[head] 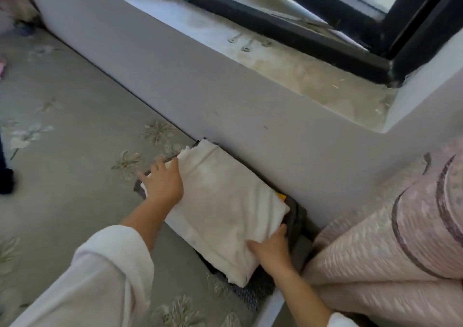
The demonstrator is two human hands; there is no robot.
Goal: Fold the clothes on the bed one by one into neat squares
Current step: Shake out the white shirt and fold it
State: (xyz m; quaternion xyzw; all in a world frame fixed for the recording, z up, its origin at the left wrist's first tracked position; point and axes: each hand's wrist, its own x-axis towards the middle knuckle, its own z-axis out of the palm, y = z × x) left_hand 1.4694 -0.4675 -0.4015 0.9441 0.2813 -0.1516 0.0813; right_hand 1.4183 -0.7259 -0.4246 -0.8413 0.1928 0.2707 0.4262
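Bedsheet (65, 181): white garment (225, 201), judged soft, light, best held endwise; pressed by flat left hand (162, 185), gripped by right hand (271, 250).

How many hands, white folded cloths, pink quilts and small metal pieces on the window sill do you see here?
Hands: 2, left hand and right hand
White folded cloth: 1
Pink quilt: 1
Metal pieces: 3
Total: 7
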